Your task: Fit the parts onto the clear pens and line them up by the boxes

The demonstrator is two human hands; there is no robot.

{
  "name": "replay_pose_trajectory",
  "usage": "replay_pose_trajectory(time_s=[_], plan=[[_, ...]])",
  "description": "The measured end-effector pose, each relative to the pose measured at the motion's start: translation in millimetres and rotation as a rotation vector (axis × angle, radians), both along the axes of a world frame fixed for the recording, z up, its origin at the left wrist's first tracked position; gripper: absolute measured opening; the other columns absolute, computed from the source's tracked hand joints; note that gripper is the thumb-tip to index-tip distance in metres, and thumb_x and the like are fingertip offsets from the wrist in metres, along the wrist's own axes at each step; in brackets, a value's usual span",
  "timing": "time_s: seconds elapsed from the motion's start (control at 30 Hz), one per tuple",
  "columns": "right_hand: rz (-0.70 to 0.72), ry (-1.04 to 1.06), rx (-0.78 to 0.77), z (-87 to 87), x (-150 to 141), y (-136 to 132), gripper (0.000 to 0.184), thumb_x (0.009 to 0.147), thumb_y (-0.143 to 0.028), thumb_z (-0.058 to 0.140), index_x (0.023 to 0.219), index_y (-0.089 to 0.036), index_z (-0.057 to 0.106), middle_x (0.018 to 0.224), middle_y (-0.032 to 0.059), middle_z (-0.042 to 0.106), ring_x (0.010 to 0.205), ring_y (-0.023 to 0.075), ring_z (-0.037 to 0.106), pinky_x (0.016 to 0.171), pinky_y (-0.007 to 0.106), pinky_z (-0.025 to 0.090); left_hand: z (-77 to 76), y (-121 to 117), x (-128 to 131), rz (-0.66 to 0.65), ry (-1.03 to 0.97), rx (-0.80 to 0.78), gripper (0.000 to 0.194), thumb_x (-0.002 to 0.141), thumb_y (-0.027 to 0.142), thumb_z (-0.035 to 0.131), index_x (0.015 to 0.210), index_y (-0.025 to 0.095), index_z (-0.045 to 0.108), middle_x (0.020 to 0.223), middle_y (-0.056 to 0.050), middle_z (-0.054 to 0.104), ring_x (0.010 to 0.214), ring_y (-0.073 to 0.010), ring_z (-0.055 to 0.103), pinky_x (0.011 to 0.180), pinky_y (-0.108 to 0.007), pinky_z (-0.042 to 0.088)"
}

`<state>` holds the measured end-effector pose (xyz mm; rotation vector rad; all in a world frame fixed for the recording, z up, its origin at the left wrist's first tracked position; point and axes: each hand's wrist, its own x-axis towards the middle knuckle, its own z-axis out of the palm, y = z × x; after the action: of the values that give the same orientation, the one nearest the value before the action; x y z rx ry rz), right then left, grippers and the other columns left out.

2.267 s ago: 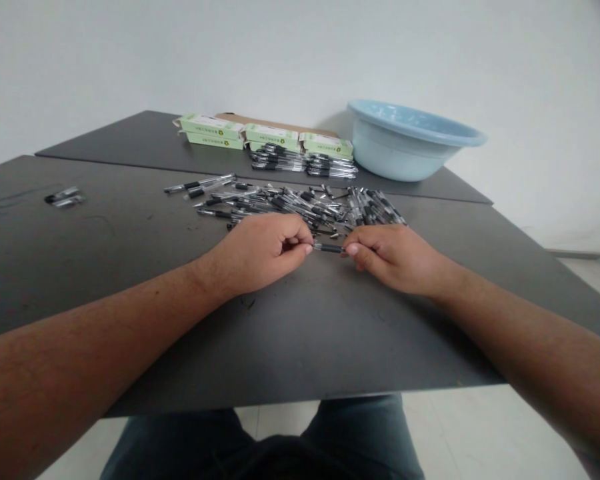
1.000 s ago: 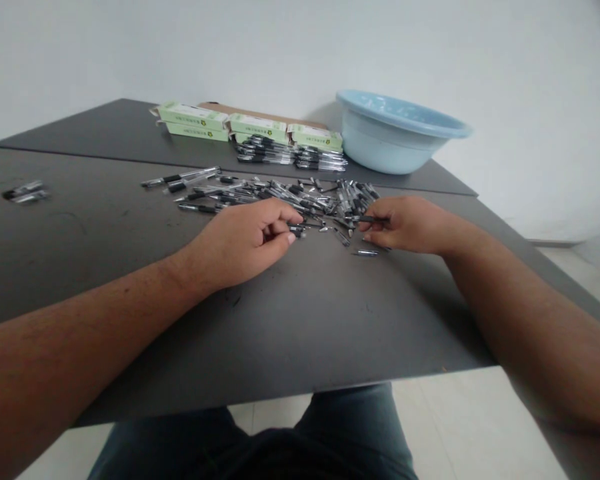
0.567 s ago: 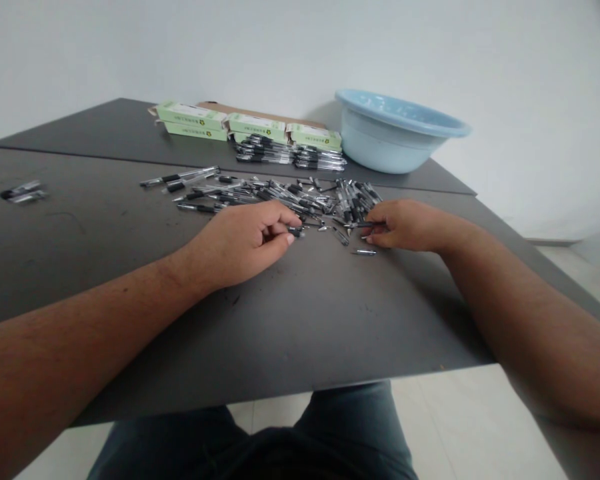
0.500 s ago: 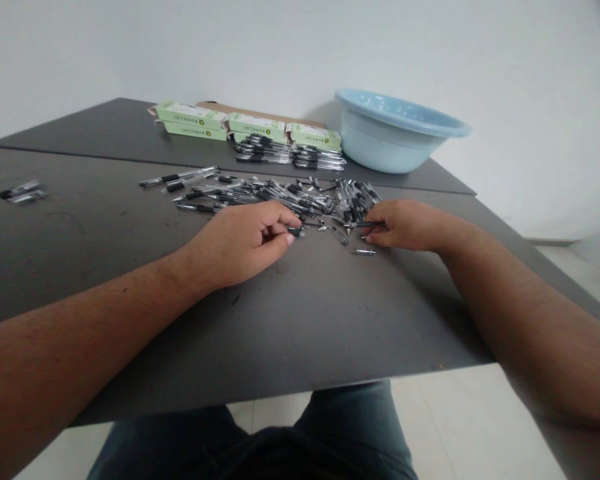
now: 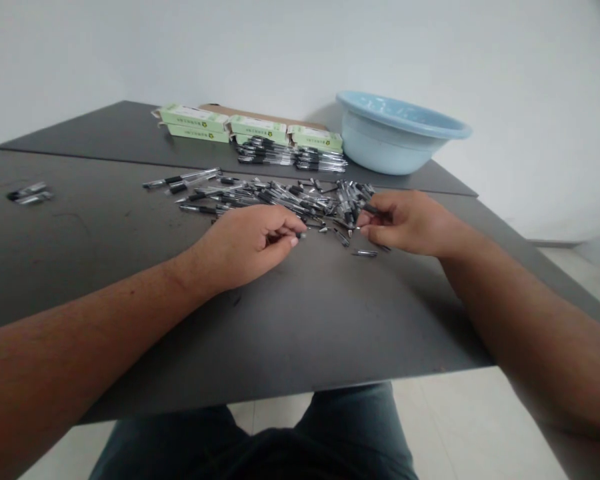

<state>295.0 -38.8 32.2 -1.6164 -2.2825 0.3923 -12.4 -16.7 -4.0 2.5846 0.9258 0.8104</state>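
My left hand is closed in a pinch just in front of the pen pile, and the end of a pen pokes out past the thumb. Most of that pen is hidden by the fingers. At the right end of the pile, my right hand is curled around a dark pen part, and a small silvery tip shows by its thumb. Between the hands lie loose pen tips and a short clear pen piece. Another short pen piece lies nearer me on the dark table.
Behind the pile of clear and black pens are stacked pens, several green-white boxes and a light blue basin. A few pen pieces lie at far left. The table's front edge is near my legs.
My right hand has lifted slightly, and its dark pen part now sits further back in the fingers. My left hand has shifted a little to the right, with less of its pen showing.
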Motion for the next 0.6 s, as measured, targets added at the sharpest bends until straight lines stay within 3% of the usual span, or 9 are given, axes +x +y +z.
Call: replay_pose_trajectory(time_s=[0.13,0.27,0.43,0.6], plan=[[0.084,0.281,-0.141,-9.5,-31.9,-12.4,0.014,0.082,-0.035,0.07,0.084,-0.021,0.07,0.069,-0.0031,0.063,0.062,0.0144,0.054,0.058,0.028,0.041,-1.3,-7.8,5.8,-0.112,-0.031,0.019,0.035,0.096,0.026,0.061,0.129,0.022,0.071,0.112,-0.003,0.079,0.095,-0.0169,0.075,0.09,-0.029,0.057],[0.176,0.402,-0.225,-20.1,-51.9,-15.6,0.01,0.083,-0.03,0.071,0.081,-0.02,0.068,0.07,-0.0044,0.058,0.065,0.013,0.051,0.059,0.026,0.038,-1.3,-14.3,10.9,-0.219,0.002,0.075,0.035,0.096,0.025,0.062,0.129,0.023,0.071,0.121,-0.004,0.078,0.11,-0.0205,0.072,0.101,-0.034,0.055],[0.189,0.656,-0.414,-26.9,-60.5,-15.8,0.016,0.081,-0.032,0.079,0.084,-0.02,0.068,0.075,-0.0043,0.062,0.069,0.0134,0.052,0.064,0.026,0.042,2.7,-16.9,13.5,-0.184,0.029,0.141,0.023,0.101,0.029,0.058,0.113,0.023,0.077,0.107,-0.003,0.079,0.105,-0.0208,0.072,0.1,-0.034,0.054],[0.18,0.763,-0.447,-30.4,-63.0,-18.0,0.025,0.085,-0.042,0.081,0.089,-0.02,0.071,0.081,-0.003,0.065,0.073,0.0136,0.054,0.068,0.026,0.043,4.6,-18.0,12.5,-0.106,0.047,0.187,0.022,0.102,0.031,0.056,0.102,0.023,0.076,0.099,-0.004,0.079,0.1,-0.0212,0.072,0.093,-0.034,0.054]])
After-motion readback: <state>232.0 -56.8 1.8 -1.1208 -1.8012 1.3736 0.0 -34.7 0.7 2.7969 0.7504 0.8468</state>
